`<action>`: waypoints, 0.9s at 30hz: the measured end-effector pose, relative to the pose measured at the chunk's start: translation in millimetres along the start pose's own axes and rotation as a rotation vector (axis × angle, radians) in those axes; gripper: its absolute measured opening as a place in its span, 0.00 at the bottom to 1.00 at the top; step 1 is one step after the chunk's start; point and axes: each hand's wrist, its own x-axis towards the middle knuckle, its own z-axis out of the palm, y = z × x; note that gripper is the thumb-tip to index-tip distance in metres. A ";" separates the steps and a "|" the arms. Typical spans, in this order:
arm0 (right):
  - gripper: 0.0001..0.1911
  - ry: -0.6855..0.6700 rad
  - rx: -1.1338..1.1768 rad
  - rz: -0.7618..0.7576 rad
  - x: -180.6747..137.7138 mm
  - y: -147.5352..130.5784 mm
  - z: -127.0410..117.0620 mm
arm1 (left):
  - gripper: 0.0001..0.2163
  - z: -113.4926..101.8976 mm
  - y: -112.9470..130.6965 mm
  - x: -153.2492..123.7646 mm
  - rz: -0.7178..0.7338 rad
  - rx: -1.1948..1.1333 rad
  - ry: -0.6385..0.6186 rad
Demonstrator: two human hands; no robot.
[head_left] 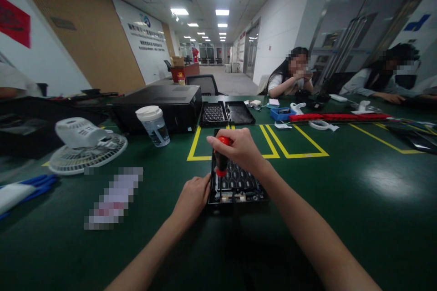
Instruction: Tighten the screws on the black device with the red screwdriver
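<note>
Screwdriver: standing upright, red cap on top, black and red handle, its tip pointing down into the black tray; it is sitting at the near centre of the tabletop.
Right hand: wrapping its grip closed around the top of the screwdriver handle, fingers curling over the red cap.
Black tray: lying flat on the green tabletop just in front of the person, showing a honeycomb pattern inside and small parts along its near edge.
Left hand: resting its grip closed as a loose fist against the tray's left edge, touching it, holding nothing that can be made out.
Tabletop: green, carrying yellow taped outlines beyond the tray.
Farther back: two more black trays lying side by side, a black case to their left, a plastic cup with a white lid standing before it.
Left side: a white fan lying face down.
Right side: two people sitting at the far edge, a blue box and a red strip lying near them.
</note>
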 end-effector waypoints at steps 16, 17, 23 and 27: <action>0.23 0.067 -0.217 0.040 -2.9 -5.6 2.8 | 0.16 0.8 -0.8 1.9 0.007 0.000 -0.008; 0.23 0.069 -0.231 0.041 -3.2 -5.9 2.9 | 0.16 0.9 -0.9 1.7 0.009 0.003 -0.008; 0.25 0.090 -0.314 0.068 -4.9 -8.0 3.8 | 0.17 2.7 -2.2 1.2 0.011 0.009 0.007; 0.27 0.111 -0.370 0.091 -5.9 -11.4 5.5 | 0.16 3.0 -2.4 1.8 0.015 0.004 0.004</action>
